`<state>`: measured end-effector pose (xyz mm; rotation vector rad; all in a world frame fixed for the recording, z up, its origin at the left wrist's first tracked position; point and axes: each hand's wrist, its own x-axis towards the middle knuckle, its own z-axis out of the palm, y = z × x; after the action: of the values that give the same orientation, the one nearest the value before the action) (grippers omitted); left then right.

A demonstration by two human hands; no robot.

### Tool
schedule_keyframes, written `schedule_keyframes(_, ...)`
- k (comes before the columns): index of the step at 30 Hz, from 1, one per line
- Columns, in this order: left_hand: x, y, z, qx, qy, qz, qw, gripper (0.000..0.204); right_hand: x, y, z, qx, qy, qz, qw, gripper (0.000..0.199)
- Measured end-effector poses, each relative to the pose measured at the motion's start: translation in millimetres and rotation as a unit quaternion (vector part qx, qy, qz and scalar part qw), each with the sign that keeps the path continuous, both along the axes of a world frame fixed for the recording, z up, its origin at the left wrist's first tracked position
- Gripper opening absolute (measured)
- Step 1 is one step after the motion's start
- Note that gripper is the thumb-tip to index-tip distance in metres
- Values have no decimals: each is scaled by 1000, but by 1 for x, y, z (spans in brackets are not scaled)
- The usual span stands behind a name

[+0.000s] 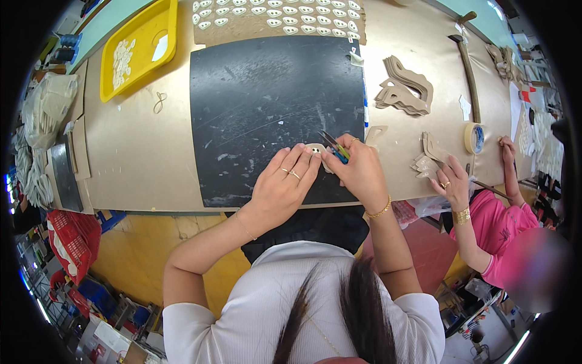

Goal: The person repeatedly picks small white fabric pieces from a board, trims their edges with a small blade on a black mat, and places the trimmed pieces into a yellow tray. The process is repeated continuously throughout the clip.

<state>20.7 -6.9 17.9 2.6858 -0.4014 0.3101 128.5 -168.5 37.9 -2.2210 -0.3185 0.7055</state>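
Note:
On the black cutting mat (254, 109), near its front edge, lies a small beige cut piece (316, 148) with dark holes in it. My left hand (285, 182) rests with its fingers stretched out flat, the fingertips at the piece's left edge; its thumb is hidden. My right hand (361, 173) is closed round small snips (332, 145) with dark pointed tips and yellow-green and blue handles. The tips point up and left, just beyond the piece. My right thumb touches or nearly touches the piece's right side. Part of the piece is hidden by my fingers.
Rows of small pale pieces (291, 11) lie on a brown sheet behind the mat. A yellow tray (109, 73) stands far left. Stacked beige cutouts (403, 88), a tape roll (474, 138) and a hammer (470, 79) are right. A co-worker's hand (454, 185) handles beige pieces there.

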Motion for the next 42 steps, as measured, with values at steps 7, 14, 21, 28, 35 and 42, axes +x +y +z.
schedule_keyframes(7, 1, 1, -1, -33, 10, 0, 999, 50, -1, 0, -1, -11, -10, 5, 1000, 24)
schedule_keyframes(14, 0, -1, 1, 10, 12, 5, 1000, 44, -4, 2, -4, -2, -43, -1, 999, 22)
schedule_keyframes(21, -2, 0, 2, 45, 12, 0, 999, 43, -2, 0, -3, 1, -40, 15, 999, 21)
schedule_keyframes(28, 0, 0, 2, 17, 16, 6, 1000, 45, -3, 1, 1, -6, -24, 5, 1000, 19)
schedule_keyframes(35, 1, -2, 2, 19, 20, 15, 999, 45, -15, 1, -6, 33, -324, -16, 945, 15)
schedule_keyframes(42, -8, 1, -10, 11, 21, 14, 1000, 50, -33, -29, -18, -17, -386, 174, 906, 57)
